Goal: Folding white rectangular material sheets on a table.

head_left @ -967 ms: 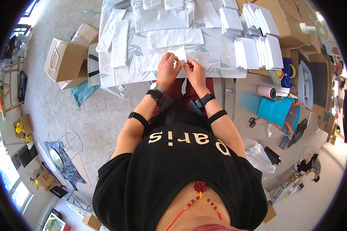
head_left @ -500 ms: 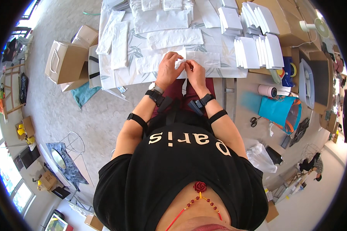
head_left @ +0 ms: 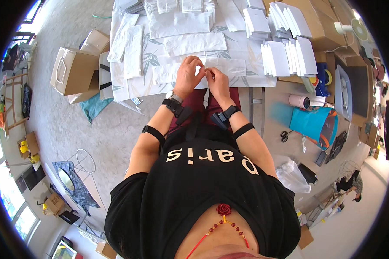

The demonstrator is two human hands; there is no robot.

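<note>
Both of my hands are at the near edge of the table, fingertips almost meeting. The thumb and fingers of my left hand curl into a ring, pinched at the tips. Close beside it, my right hand also pinches, its thumb against its fingers. Whatever lies between the fingertips is too small to make out. Under and behind the hands is a long, flat white packet, partly covered by them. Just beyond lies another flat white packet.
More white packets lie on the leaf-patterned tablecloth. Stacks of folded white cards or boxes stand at the right. Beyond the table's right edge are a pink cylinder, a blue bag and scissors. Cardboard boxes stand at left.
The white piece that showed between my fingers is now mostly out of sight. My left hand has shifted slightly up and left, and the fingertips are a little farther apart.
</note>
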